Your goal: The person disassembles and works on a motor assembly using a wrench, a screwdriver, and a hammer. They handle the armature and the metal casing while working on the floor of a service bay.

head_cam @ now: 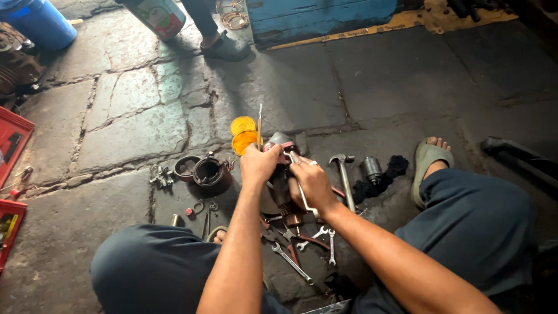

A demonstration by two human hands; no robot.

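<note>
In the middle of the frame, the left hand (258,164) was closed around the top of a grey and red motor part (280,174), likely to keep it from tipping. The part stood nearly upright on the stone floor (133,128), its long side running up and down the frame. The right hand (314,183) was curled shut on a spanner (300,192), pressed against the part's side. A hammer (344,177) lay just to the right. Two yellow lids (244,134) sat just above the hands.
</note>
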